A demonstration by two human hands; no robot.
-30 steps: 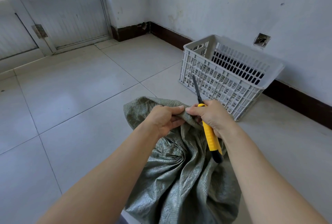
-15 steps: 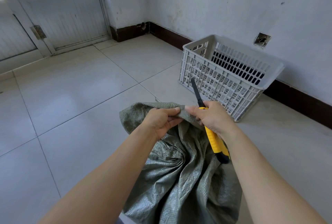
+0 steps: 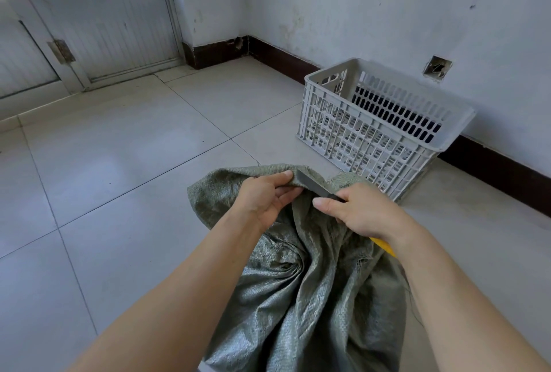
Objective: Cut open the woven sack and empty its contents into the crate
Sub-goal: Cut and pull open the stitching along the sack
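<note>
A grey-green woven sack (image 3: pixel 301 297) stands crumpled on the tiled floor in front of me. My left hand (image 3: pixel 264 197) pinches the folded top edge of the sack. My right hand (image 3: pixel 360 212) grips a yellow-handled utility knife (image 3: pixel 316 185); its dark blade lies flat against the sack's top edge, pointing left toward my left thumb. Only the end of the yellow handle shows below my right wrist. A white slatted plastic crate (image 3: pixel 372 136) stands empty on the floor beyond my hands, to the right.
The crate sits close to the right wall, which has a dark baseboard (image 3: pixel 492 166). A door with a window (image 3: pixel 98 29) is at the far left. Bare pale tiles (image 3: pixel 125 169) stretch to the left of the sack.
The knife has tipped from pointing up toward the crate to lying low across the sack's top edge, blade pointing left. My right hand rotated with it; my left hand kept hold of the edge.
</note>
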